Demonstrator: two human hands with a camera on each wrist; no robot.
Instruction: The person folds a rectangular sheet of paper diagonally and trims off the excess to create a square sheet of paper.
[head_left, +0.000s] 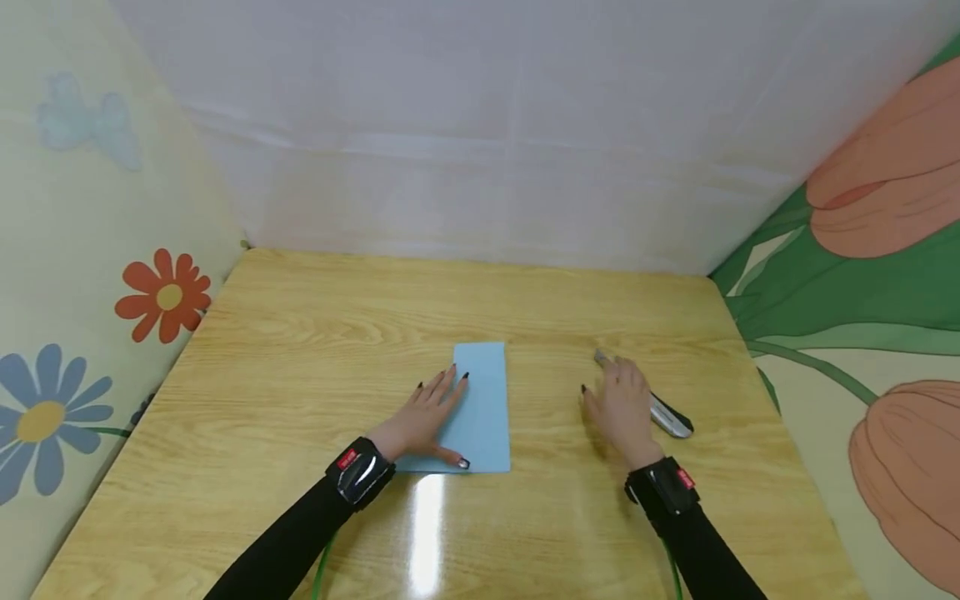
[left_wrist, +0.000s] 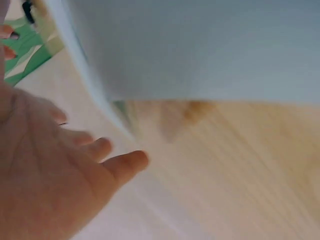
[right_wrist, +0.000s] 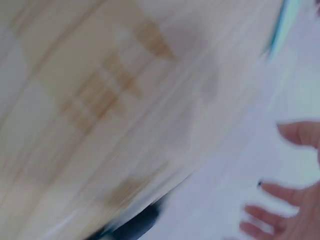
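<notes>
A light blue sheet of paper (head_left: 483, 408) lies on the wooden table in front of me, its long side running away from me. My left hand (head_left: 429, 422) is spread over the left part of the paper, with the thumb near its front edge. In the left wrist view the fingers of that hand (left_wrist: 55, 165) are extended beside the paper (left_wrist: 200, 50). A grey and black utility knife (head_left: 672, 417) lies to the right. My right hand (head_left: 621, 408) is over its middle and hides that part. The right wrist view shows loosely extended fingers (right_wrist: 282, 192), apart from the knife (right_wrist: 137, 225).
The wooden table (head_left: 300, 333) ends at a white cloth (head_left: 480, 125) at the back. Flower-printed cloths (head_left: 67, 250) stand along the left and right sides. Black wrist bands (head_left: 360, 472) sit on both wrists, with green cables below the sleeves.
</notes>
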